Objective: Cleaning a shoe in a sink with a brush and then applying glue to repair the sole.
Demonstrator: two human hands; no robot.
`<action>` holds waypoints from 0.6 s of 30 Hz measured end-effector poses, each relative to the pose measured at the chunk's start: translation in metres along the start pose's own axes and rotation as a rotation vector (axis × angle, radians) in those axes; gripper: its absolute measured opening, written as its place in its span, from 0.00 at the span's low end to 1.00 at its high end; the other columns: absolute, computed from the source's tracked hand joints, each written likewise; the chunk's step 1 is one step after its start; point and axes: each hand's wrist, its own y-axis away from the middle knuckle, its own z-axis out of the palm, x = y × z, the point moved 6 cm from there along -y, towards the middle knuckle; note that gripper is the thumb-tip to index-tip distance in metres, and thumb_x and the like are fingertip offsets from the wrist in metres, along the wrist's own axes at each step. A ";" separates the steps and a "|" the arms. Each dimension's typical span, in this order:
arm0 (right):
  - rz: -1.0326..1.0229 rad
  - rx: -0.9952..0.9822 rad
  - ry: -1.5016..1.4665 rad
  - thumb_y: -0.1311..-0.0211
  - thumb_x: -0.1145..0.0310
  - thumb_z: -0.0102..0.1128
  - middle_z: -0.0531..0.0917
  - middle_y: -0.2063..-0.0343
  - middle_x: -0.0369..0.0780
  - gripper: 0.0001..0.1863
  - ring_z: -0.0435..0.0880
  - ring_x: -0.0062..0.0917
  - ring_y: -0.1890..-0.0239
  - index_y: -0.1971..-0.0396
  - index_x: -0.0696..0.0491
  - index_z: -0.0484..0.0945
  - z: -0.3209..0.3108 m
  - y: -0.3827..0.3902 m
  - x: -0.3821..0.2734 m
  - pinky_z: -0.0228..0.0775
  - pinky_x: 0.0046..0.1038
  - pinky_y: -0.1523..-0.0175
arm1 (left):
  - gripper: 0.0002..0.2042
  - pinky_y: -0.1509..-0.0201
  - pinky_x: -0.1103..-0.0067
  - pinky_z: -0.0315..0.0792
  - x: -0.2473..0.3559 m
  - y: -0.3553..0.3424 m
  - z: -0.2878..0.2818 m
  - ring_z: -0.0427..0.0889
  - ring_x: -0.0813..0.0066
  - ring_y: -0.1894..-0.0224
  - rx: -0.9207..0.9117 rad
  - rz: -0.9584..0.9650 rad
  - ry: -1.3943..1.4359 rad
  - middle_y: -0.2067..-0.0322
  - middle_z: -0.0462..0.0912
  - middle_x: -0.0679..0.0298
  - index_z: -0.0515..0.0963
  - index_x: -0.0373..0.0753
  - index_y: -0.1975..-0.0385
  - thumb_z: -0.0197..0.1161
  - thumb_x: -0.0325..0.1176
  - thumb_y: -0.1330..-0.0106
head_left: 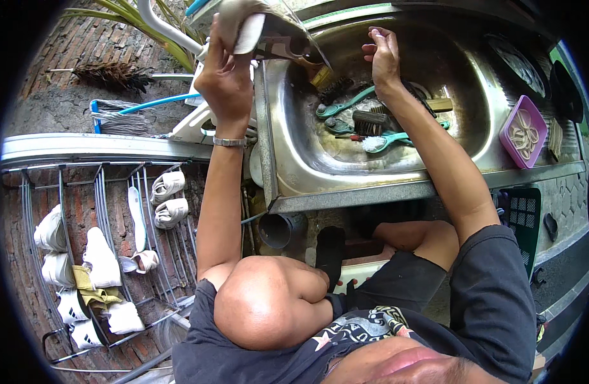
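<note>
My left hand (225, 89) is raised at the sink's back-left corner, gripping a beige shoe (238, 19) with a white piece along it; the shoe runs past the top edge. My right hand (384, 61) is over the steel sink (473, 128), fingers loosely bent and apart, holding nothing that I can see. Below it in the basin lie several teal-handled brushes (381, 142), a dark brush (365, 118) and a wooden-backed brush (440, 104). My right forearm hides part of them. At the basin's back left is a yellowish object (320, 78), partly hidden by another brush.
A pink basket (507, 139) of pale laces and a black pan (566, 96) sit on the drainboard. Metal racks (25, 205) with several pale shoes stand left. A blue-handled mop (125, 121), white pipe (166, 29), dark cylinder (281, 230) and green crate (525, 217) surround me.
</note>
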 end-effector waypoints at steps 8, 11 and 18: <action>0.076 0.014 0.025 0.25 0.57 0.47 0.79 0.53 0.37 0.16 0.79 0.20 0.62 0.48 0.50 0.75 -0.003 -0.001 0.004 0.70 0.27 0.57 | 0.10 0.59 0.57 0.89 -0.079 0.029 0.011 0.87 0.63 0.60 0.351 -0.914 0.686 0.61 0.84 0.60 0.78 0.36 0.55 0.66 0.23 0.36; 0.095 0.039 0.011 0.25 0.58 0.46 0.80 0.53 0.37 0.16 0.79 0.20 0.63 0.49 0.50 0.75 -0.005 -0.002 0.006 0.70 0.27 0.57 | 0.12 0.56 0.52 0.88 -0.082 0.031 0.017 0.87 0.58 0.58 0.357 -0.907 0.742 0.60 0.83 0.58 0.76 0.36 0.54 0.65 0.22 0.36; 0.121 0.007 -0.005 0.24 0.59 0.44 0.80 0.54 0.37 0.15 0.80 0.20 0.65 0.50 0.50 0.76 -0.003 -0.001 0.009 0.70 0.26 0.58 | 0.11 0.56 0.52 0.88 -0.084 0.023 0.008 0.87 0.57 0.56 0.460 -0.862 0.714 0.56 0.83 0.54 0.76 0.35 0.54 0.64 0.23 0.36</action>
